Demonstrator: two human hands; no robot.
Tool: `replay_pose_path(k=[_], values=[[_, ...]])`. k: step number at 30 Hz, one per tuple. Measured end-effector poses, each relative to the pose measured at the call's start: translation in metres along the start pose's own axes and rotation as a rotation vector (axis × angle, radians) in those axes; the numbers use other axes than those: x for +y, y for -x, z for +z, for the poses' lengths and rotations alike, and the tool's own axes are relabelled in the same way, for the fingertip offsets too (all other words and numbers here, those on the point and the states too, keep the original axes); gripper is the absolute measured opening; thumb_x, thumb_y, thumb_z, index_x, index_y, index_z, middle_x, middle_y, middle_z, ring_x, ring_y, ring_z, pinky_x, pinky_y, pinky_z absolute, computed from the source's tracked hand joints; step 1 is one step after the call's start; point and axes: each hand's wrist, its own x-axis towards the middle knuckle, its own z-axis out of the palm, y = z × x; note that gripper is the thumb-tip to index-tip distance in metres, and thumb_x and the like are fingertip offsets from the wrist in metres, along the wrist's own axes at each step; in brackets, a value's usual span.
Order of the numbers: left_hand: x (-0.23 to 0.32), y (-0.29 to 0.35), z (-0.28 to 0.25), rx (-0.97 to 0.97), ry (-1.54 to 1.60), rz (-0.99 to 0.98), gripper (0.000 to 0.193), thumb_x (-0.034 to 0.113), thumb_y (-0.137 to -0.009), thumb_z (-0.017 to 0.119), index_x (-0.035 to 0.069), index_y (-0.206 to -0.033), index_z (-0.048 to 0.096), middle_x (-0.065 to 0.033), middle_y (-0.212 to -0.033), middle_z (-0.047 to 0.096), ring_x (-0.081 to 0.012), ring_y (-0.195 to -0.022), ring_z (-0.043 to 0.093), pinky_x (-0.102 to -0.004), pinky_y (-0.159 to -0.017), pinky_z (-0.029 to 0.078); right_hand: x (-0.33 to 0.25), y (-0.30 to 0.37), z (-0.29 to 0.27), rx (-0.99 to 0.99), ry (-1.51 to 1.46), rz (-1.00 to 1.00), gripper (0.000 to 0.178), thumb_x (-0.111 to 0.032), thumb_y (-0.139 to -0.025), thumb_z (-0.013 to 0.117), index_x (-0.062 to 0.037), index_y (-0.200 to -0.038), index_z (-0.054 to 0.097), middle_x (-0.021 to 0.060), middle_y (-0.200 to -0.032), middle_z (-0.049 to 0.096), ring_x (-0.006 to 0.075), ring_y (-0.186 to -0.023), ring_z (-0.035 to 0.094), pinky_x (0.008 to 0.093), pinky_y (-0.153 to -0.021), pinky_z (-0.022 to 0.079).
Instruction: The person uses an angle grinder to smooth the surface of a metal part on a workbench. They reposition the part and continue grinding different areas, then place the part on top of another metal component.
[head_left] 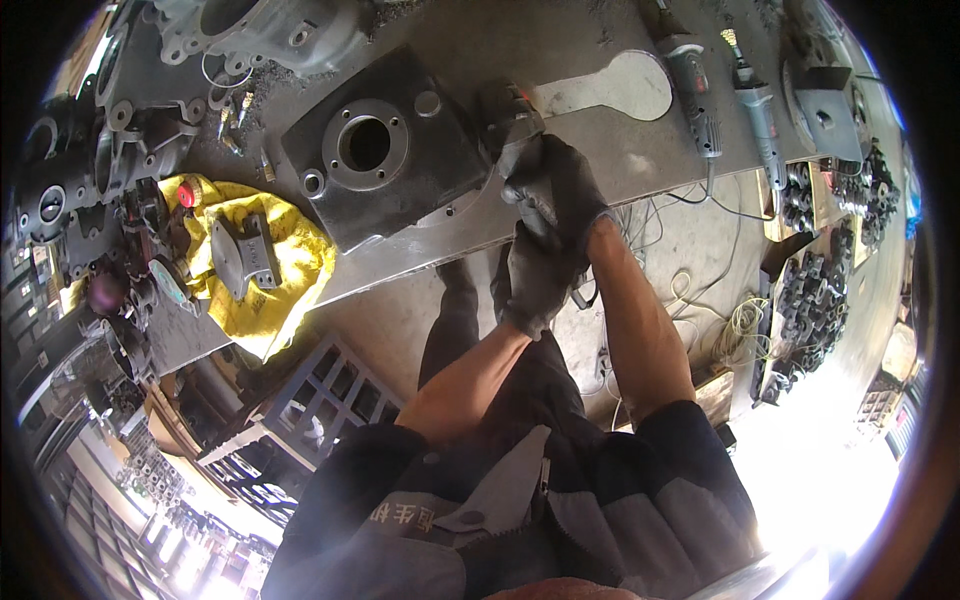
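Both my hands wear dark grey gloves and are closed round one dark handheld power tool (pixel 508 112), its exact kind mostly hidden by the gloves. My right hand (pixel 562 188) wraps it near the tool's head, which has an orange spot. Closer to my body, my left hand (pixel 540 278) grips behind the right, over the table's front edge. Just left of the tool head lies a black metal casting (pixel 318 160) with a round bore and small bolt holes. It rests tilted on the grey metal table (pixel 625 165). Whether the tool touches the casting I cannot tell.
A pale paddle-shaped plate (pixel 635 85) lies right of the tool. Beyond it are two corded grinders (pixel 690 90) (pixel 762 125). At left, a yellow cloth (pixel 290 285) carries a grey metal bracket (pixel 240 258). More castings (pixel 265 40) stand behind; coiled cables (pixel 740 330) lie on the floor.
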Motion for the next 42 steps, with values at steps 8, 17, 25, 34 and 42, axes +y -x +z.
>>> replay_pose_path(k=[8, 17, 25, 34, 42], values=[[0.014, 0.017, -0.004, -0.084, 0.327, -0.260, 0.036, 0.008, -0.076, 0.082, 0.004, -0.096, 0.052, -0.0028, -0.074, 0.060, -0.0096, -0.054, 0.056, -0.0277, -0.044, 0.045, 0.000, 0.020, 0.000, -0.087, 0.257, -0.119, 0.039, -0.026, -0.063, 0.077, -0.0052, -0.095, 0.069, 0.0225, -0.102, 0.066, 0.0404, -0.100, 0.065, 0.0441, -0.089, 0.054], [0.020, 0.044, -0.020, -0.149, 0.169, -0.156, 0.042, 0.013, -0.078, 0.084, 0.004, -0.102, 0.051, -0.0031, -0.074, 0.061, -0.0098, -0.054, 0.057, -0.0275, -0.045, 0.045, 0.017, 0.042, 0.025, 0.110, 0.000, 0.013, 0.038, -0.025, -0.067, 0.077, -0.0028, -0.096, 0.066, 0.0188, -0.090, 0.067, 0.0391, -0.091, 0.067, 0.0405, -0.081, 0.055], [-0.003, 0.057, -0.044, -0.130, -0.374, -0.020, 0.069, 0.034, -0.070, 0.090, -0.002, -0.116, 0.053, -0.0151, -0.095, 0.069, -0.0277, -0.084, 0.069, -0.0376, -0.075, 0.056, 0.022, 0.062, 0.040, 0.065, 0.121, -0.129, 0.035, -0.024, -0.068, 0.077, -0.0044, -0.096, 0.066, 0.0184, -0.087, 0.068, 0.0357, -0.087, 0.068, 0.0438, -0.076, 0.056], [0.001, 0.068, -0.060, -0.115, -0.446, 0.131, 0.058, 0.024, -0.070, 0.086, -0.001, -0.113, 0.056, -0.0121, -0.100, 0.068, -0.0267, -0.090, 0.066, -0.0369, -0.080, 0.054, 0.013, 0.081, 0.058, 0.136, -0.231, 0.129, 0.041, -0.026, -0.072, 0.077, 0.0031, -0.099, 0.065, 0.0153, -0.085, 0.072, 0.0305, -0.079, 0.071, 0.0375, -0.071, 0.055], [0.014, 0.078, -0.076, -0.180, -0.536, 0.099, 0.063, 0.029, -0.070, 0.085, -0.001, -0.116, 0.054, -0.0141, -0.101, 0.068, -0.0288, -0.095, 0.066, -0.0380, -0.082, 0.054, 0.004, 0.093, 0.069, 0.175, -0.347, 0.179, 0.041, -0.026, -0.070, 0.078, 0.0012, -0.098, 0.066, 0.0162, -0.085, 0.073, 0.0300, -0.078, 0.071, 0.0384, -0.070, 0.055]])
